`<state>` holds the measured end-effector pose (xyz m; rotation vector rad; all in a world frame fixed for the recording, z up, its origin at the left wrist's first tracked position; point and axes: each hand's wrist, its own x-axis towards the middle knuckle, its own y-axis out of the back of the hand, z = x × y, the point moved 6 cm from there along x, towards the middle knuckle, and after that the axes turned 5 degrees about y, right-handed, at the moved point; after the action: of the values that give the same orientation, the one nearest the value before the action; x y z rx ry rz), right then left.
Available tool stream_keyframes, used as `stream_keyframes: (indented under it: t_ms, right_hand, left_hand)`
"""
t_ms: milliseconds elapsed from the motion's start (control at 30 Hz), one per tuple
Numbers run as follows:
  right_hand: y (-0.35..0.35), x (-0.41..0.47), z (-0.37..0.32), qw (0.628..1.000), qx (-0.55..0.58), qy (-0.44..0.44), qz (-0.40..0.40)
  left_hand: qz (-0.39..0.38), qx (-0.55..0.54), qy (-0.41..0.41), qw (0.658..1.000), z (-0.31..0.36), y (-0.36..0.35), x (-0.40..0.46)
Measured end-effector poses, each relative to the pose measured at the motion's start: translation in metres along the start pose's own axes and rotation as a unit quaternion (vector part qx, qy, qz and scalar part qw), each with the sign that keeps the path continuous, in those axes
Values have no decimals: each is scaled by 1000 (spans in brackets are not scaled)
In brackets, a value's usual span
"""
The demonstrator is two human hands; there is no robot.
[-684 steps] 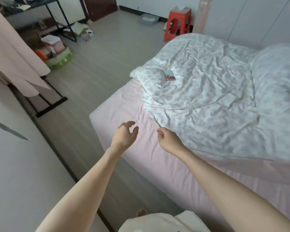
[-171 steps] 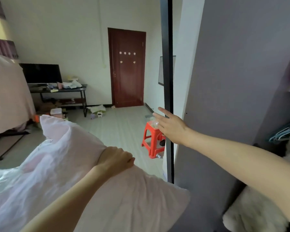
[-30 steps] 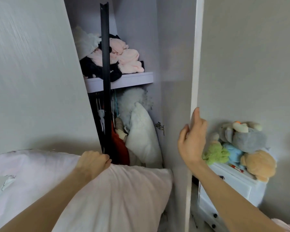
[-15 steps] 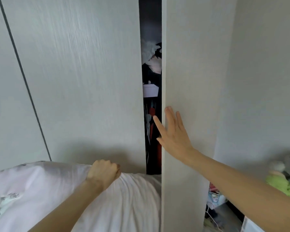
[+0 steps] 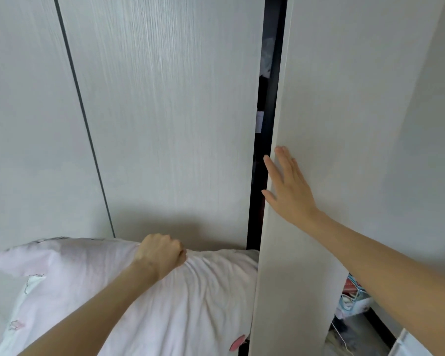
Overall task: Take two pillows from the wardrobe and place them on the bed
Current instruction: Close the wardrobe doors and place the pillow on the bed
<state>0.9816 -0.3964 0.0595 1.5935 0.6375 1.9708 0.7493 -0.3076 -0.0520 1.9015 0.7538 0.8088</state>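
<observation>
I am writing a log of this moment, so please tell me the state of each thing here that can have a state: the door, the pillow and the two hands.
wardrobe door: almost shut, a narrow dark gap left at its edge
pillow: off the bed, held up in front of the wardrobe
left hand: grips the pillow's top edge
right hand: flat, fingers straight, presses on the door near its edge

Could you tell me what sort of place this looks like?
Probably a bedroom, at a fitted wardrobe: tall pale wardrobe doors, one nearly closed with clothes dimly visible in the gap, and a pink pillow gripped by the left hand.
</observation>
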Motion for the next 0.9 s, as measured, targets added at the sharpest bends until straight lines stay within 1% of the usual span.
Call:
stream_keyframes:
  t_ms: [133, 267, 367, 467, 600, 733, 833, 900]
  right_hand:
    - [1, 5, 1, 1000, 3, -3, 15]
    - [-5, -1, 5, 1000, 5, -17, 5]
    - [-20, -8, -1, 998, 15, -41, -34]
    - [-31, -8, -2, 995, 23, -73, -66]
    - [-33, 6, 12, 987, 25, -117, -109]
    - [-38, 26, 7, 974, 77, -147, -153]
    - [-44, 34, -4, 968, 98, -160, -168]
    - [-46, 35, -8, 967, 110, -167, -158]
  left_hand:
    - [-46, -22, 3, 999, -14, -5, -20]
    - [-58, -40, 27, 997, -35, 5, -49]
    - [-66, -41, 46, 996, -53, 13, -72]
    - [-66, -12, 57, 996, -58, 22, -84]
    - [-75, 33, 18, 996, -33, 30, -84]
    - [-87, 53, 6, 995, -28, 30, -92]
    - [-81, 56, 9, 995, -34, 34, -95]
    - [-71, 52, 9, 996, -35, 39, -93]
